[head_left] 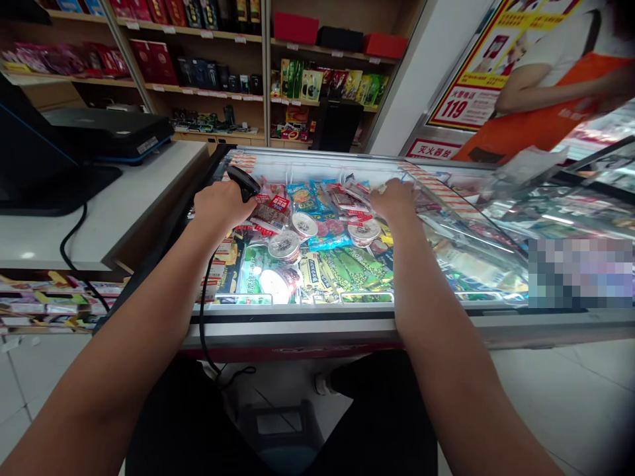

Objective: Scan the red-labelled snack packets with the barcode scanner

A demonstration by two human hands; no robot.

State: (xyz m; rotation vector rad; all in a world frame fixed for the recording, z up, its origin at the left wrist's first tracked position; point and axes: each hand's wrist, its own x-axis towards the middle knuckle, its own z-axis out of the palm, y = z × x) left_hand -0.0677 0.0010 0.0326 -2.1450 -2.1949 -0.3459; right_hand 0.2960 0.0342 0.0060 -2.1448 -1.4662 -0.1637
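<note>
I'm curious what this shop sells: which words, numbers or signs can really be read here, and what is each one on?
"119": red number on the yellow and red poster on the wall.
"灭火器" and a further character, too blurred to tell: red sign below that poster.
Packets in the freezer by the right hand: print too small to read.
Shelf price tags: too small to read.
Scanner in the left hand: no readable text.

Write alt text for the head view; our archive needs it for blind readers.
A person's left hand grips a black barcode scanner over an open chest freezer of packaged ice creams, while the right hand reaches among the packets. A counter stands left; another person in an orange apron stands behind.
</note>
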